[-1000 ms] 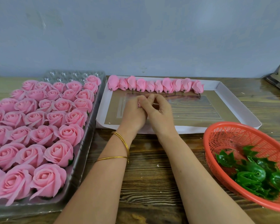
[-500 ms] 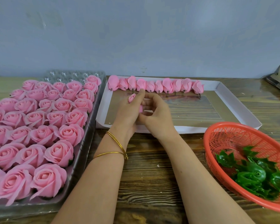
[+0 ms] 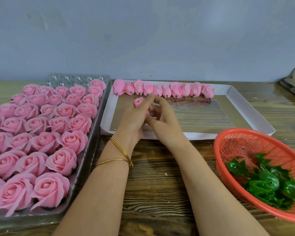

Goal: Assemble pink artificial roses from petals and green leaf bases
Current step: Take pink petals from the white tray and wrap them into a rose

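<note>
No writing can be read; no label, brand, number or sign is legible on anything in view.

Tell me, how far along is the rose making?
Done: finished roses nearly fill the clear tray, with a few back cells empty. In hand: the left hand holds a small bud, right hand alongside. To do: petal buds in the white tray, leaf bases in the red basket.
</note>
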The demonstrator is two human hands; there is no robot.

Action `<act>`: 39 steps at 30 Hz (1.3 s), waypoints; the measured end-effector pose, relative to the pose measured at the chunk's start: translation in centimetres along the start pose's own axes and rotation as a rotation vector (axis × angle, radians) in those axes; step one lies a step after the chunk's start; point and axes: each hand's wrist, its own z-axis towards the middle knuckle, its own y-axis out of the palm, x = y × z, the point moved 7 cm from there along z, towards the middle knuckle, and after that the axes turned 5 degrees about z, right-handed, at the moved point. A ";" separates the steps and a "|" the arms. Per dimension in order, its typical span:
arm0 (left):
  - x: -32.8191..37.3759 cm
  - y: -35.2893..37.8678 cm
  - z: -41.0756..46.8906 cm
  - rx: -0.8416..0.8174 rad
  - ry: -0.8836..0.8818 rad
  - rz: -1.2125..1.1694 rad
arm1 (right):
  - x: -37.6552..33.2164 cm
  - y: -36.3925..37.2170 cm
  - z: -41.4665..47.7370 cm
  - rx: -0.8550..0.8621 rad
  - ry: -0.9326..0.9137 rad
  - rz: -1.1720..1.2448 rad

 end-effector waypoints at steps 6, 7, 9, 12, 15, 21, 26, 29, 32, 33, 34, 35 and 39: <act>-0.3 -0.1 0.2 0.000 -0.011 -0.024 | 0.3 0.1 0.1 0.009 0.011 -0.024; -0.4 0.0 0.2 -0.006 -0.012 -0.030 | 0.3 0.0 0.1 0.024 0.012 -0.023; -0.3 0.1 0.2 -0.011 -0.008 -0.045 | 0.4 -0.3 0.1 0.052 0.003 -0.031; -0.2 0.1 0.1 0.004 -0.002 -0.074 | 0.3 -0.6 0.1 0.084 -0.023 -0.060; -0.3 -0.1 0.1 0.028 -0.025 -0.088 | 0.2 -0.6 0.0 0.103 -0.051 -0.100; 0.3 0.4 -0.4 0.001 0.024 -0.029 | 0.3 -0.8 0.2 0.107 -0.065 -0.119; 0.9 0.3 -0.5 -0.009 0.058 0.021 | 0.5 -0.7 0.2 0.084 -0.044 -0.078; 0.9 0.2 -0.4 -0.005 0.073 0.025 | 0.6 -0.4 0.3 0.049 -0.025 -0.051; 0.9 0.2 -0.4 -0.023 0.082 0.042 | 0.7 -0.2 0.3 0.022 -0.015 -0.068; 0.8 0.2 -0.4 -0.025 0.080 0.046 | 0.7 -0.2 0.3 0.020 -0.012 -0.075; 0.7 0.2 -0.4 -0.025 0.074 0.046 | 0.8 -0.2 0.3 0.021 -0.008 -0.077; 0.7 0.2 -0.4 -0.024 0.065 0.040 | 0.8 -0.2 0.3 0.026 -0.003 -0.076; 0.3 0.3 -0.2 -0.016 0.034 0.005 | 0.7 -0.6 0.3 0.070 -0.012 -0.080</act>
